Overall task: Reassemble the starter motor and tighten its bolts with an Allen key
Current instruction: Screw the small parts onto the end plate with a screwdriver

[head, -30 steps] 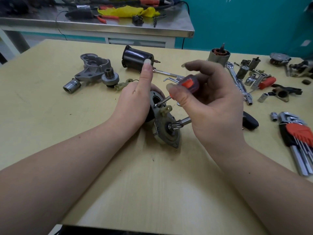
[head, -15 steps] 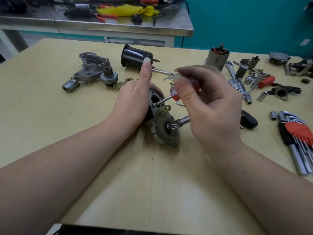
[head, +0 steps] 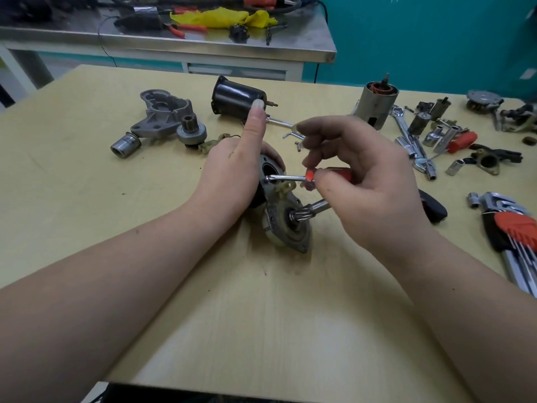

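The motor (head: 279,210) lies on its side near the middle of the surface (head: 261,315), its end plate and pinion shaft facing the right hand (head: 369,187). The left hand (head: 232,175) wraps round the body from the far side, forefinger sticking up straight and idle, the other fingers curled on the housing. The right hand's fingers pinch the red handle of a small screwdriver (head: 316,176), whose tip sits on a screw at the upper edge of the plate. The main risk, as I judge it, is the tip camming out: the shaft comes in nearly flat rather than square to the head, and a fingertip pinch gives little push. A slip could chew the screw head or jab the left hand just behind it. The round body could also roll under the twist if the left grip slackens. The Allen keys (head: 514,239) lie untouched at the right edge.
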A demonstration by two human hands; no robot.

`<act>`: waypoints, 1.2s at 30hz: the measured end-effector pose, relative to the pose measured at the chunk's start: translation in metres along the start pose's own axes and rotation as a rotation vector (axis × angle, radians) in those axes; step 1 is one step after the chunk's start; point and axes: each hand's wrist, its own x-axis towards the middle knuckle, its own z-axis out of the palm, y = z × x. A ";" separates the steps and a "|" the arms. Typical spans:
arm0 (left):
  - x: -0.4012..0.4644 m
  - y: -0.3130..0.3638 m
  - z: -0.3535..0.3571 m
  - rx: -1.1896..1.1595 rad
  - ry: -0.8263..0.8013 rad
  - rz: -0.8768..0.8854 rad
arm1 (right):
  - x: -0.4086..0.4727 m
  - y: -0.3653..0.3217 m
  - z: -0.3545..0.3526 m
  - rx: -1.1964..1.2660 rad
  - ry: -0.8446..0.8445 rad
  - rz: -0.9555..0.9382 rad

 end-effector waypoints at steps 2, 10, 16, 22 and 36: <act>0.000 0.000 0.000 -0.004 -0.009 -0.002 | 0.001 -0.001 -0.001 -0.045 -0.016 -0.017; 0.005 -0.002 -0.001 0.039 0.040 -0.035 | 0.004 -0.002 -0.002 0.122 0.147 0.093; 0.005 -0.003 -0.001 0.041 0.012 -0.047 | 0.022 0.009 -0.024 0.272 0.284 0.320; 0.007 -0.003 -0.002 0.027 0.050 -0.045 | 0.024 0.034 -0.022 -0.609 -0.275 0.319; 0.002 0.009 -0.008 -0.215 0.050 -0.272 | 0.016 0.016 -0.019 -0.012 -0.658 0.017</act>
